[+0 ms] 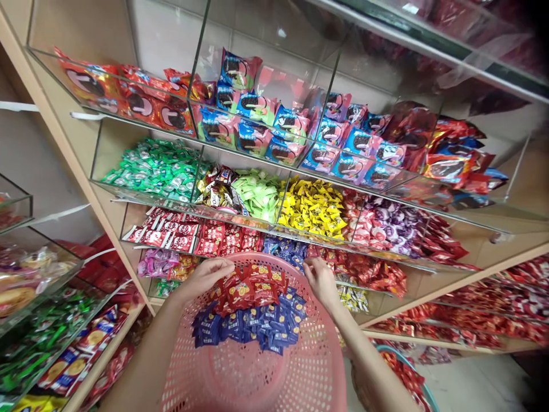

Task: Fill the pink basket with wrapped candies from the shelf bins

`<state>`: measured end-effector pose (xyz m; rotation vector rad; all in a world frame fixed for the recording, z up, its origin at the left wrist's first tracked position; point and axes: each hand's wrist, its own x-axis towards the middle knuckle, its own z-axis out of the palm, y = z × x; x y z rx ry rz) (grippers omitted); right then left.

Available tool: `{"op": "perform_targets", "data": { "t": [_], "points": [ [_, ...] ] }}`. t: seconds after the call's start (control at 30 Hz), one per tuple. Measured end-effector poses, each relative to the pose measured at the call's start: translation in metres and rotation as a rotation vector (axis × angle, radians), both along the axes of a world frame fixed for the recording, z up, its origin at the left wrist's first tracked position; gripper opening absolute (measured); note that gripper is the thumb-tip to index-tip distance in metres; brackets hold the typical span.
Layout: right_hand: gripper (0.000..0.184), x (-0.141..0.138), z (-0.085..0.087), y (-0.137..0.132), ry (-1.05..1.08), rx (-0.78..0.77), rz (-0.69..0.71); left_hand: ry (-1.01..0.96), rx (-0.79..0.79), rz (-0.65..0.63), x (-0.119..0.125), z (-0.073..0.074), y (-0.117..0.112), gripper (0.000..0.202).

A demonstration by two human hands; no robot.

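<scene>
A pink plastic basket (257, 372) with a perforated wall tilts toward the shelves in front of me. Red sachets with orange-slice pictures (253, 289) lie against its far side, with dark blue sachets (249, 326) below them. My left hand (208, 277) is closed at the far-left part of the rim, fingers bent inward. At the far-right part of the rim, my right hand (319, 277) is closed with curled fingers. Just beyond the rim, between my hands, blue sachets (285, 250) fill a shelf compartment. My fingertips' undersides are hidden.
Clear-fronted shelves hold green sweets (158, 171), yellow sweets (313, 206), purple-wrapped sweets (394, 223) and blue snack packs (253, 137). Another rack with packets (81, 349) stands at left. A teal-rimmed basket (398, 366) of red packets is on the floor at right.
</scene>
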<state>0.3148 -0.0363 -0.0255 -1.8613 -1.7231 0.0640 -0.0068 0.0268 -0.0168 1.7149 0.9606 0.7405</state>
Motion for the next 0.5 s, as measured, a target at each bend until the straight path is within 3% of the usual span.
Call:
{"op": "perform_targets", "data": {
  "t": [0.1, 0.23, 0.37, 0.5],
  "points": [
    [0.015, 0.030, -0.015, 0.040, 0.063, -0.181, -0.067, 0.020, 0.010, 0.003, 0.001, 0.002, 0.000, 0.036],
    [0.006, 0.040, -0.041, 0.078, 0.143, -0.290, -0.144, 0.040, 0.014, 0.008, 0.001, 0.004, -0.001, 0.036],
    [0.016, 0.038, -0.065, 0.095, 0.254, -0.321, -0.229, 0.028, 0.056, -0.007, 0.000, -0.001, 0.001, 0.038],
    [0.004, 0.040, -0.081, 0.099, 0.427, -0.289, -0.281, 0.037, 0.073, -0.011, 0.001, -0.005, 0.003, 0.039]
  ]
}}
